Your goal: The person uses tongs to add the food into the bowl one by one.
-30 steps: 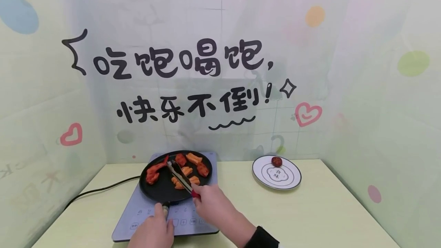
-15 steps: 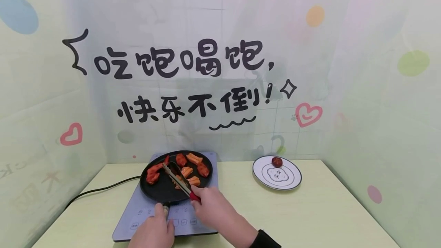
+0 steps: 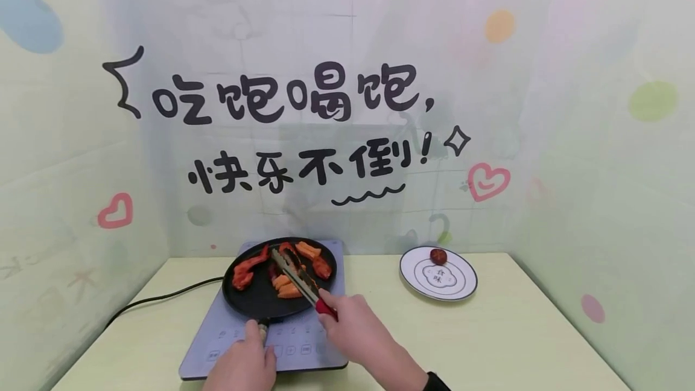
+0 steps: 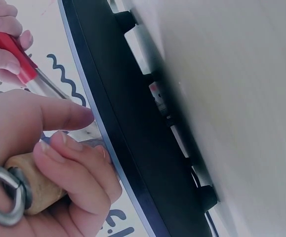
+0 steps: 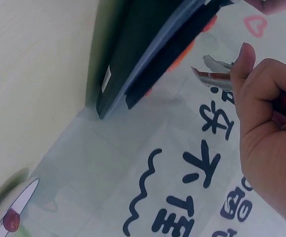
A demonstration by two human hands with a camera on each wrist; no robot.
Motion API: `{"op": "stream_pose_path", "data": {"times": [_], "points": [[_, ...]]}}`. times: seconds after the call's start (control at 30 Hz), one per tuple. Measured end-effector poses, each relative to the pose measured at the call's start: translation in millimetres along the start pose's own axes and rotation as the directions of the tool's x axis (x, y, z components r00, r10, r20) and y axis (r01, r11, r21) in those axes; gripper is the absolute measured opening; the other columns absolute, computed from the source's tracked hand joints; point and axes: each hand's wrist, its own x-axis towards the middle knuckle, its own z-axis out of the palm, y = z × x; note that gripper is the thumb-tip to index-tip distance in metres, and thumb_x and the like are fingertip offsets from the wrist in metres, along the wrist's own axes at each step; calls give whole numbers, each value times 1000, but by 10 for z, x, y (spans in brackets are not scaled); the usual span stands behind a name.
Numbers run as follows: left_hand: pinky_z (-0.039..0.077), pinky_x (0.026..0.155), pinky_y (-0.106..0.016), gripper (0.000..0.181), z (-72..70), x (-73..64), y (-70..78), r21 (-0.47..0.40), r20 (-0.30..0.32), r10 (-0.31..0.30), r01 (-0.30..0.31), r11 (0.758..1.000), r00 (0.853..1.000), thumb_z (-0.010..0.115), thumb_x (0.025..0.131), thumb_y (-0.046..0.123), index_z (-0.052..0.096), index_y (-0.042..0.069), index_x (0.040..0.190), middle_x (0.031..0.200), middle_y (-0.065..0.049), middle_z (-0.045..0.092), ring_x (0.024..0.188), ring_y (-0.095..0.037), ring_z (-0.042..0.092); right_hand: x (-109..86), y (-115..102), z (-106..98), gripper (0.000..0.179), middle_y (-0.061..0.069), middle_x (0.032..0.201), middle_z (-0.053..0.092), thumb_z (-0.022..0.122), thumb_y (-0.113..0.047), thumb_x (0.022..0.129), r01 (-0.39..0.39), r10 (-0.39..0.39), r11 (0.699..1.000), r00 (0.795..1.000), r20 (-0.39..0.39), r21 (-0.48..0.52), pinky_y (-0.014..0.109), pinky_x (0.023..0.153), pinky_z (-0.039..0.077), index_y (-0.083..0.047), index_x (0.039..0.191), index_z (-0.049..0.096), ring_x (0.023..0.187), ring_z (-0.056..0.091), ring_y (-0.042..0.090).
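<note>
My left hand point(image 3: 244, 361) grips the wooden handle point(image 4: 41, 185) of a round black frying pan point(image 3: 252, 305), its metal ring point(image 4: 12, 195) showing in the left wrist view. With my right hand point(image 3: 355, 327) I hold red-handled metal tongs point(image 3: 297, 276), slanting over the pan's middle with tips low toward the back. Around them lie a long reddish piece of food point(image 3: 244, 273) at left, orange chunks point(image 3: 288, 289) in front, another orange piece point(image 3: 308, 250) at the back and a red piece point(image 3: 322, 267) at right. A red piece in the middle is partly hidden by the tongs.
The pan stands on a flat induction cooker point(image 3: 203, 352), with a black cord point(image 3: 163, 295) running left. A white plate point(image 3: 415, 282) bearing a small dark red round item point(image 3: 438, 256) sits at the table's point(image 3: 488, 336) back right. A printed backdrop point(image 3: 347, 222) encloses the table.
My right hand and the tongs have moved right, their tips leaving the area beside the left piece for the back middle of the pan. My left hand stays on the handle.
</note>
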Motion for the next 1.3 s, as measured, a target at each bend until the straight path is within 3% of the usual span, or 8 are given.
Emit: {"op": "stream_pose_path", "data": {"times": [0.17,0.27,0.37,0.47,0.6,0.9,1.1,1.3], "points": [[41,59,-36,44,-5,-7,7,-1,-2,-2,2,1000,1000,66,103,23,46,-11,124,72,-10,57,60,-23,55,-66,30,-226,54,9,88,72,67,-13,103,-14,17,991,1000,-22,131,23,51,42,-7,155,54,65,61,14],[41,59,-36,43,-4,-10,12,1,-9,-3,3,1000,1000,66,103,23,47,-10,123,71,-10,57,60,-23,55,-113,57,-427,58,5,81,71,67,-16,104,-49,57,987,997,-46,156,21,49,40,-9,159,49,63,57,15],[41,59,-36,44,-1,-9,21,3,-8,-7,7,1000,1000,66,103,24,47,-10,124,72,-10,57,60,-23,55,-161,97,-642,60,2,78,70,66,-19,105,-82,94,989,991,-93,124,21,48,37,-4,159,46,58,48,13],[41,60,-36,46,2,-7,33,8,-7,-15,15,1000,1000,66,103,24,47,-10,126,73,-10,58,61,-23,56,-217,151,-862,49,2,78,70,67,-19,105,-103,109,993,982,-152,50,24,50,36,-2,150,57,57,46,14],[42,60,-37,46,6,-9,42,15,-8,-22,22,1000,1000,67,103,25,48,-9,127,73,-10,58,61,-23,56,-309,291,-1140,33,1,78,70,69,-20,103,-124,109,990,973,-206,-61,28,55,40,-8,134,71,60,50,16],[41,60,-37,45,35,-16,46,14,-10,-27,27,1000,1000,67,102,25,49,-8,126,73,-10,58,61,-24,55,-493,881,-1666,50,4,79,68,67,-22,102,-287,257,952,937,-235,-103,32,51,47,5,144,58,54,55,17],[42,60,-38,45,31,-22,49,25,-23,-33,33,999,999,68,102,26,50,-7,127,74,-11,59,61,-24,56,-554,1077,-1853,42,3,75,66,67,-21,100,-322,288,936,932,-221,-139,33,49,45,5,133,61,50,52,16],[41,60,-38,41,11,-43,46,32,-50,-23,24,999,998,68,102,26,50,-6,123,73,-11,59,60,-24,56,-483,1155,-1867,45,3,77,67,66,-20,100,-332,296,934,926,-232,-134,34,50,47,9,133,58,49,54,16]]}}
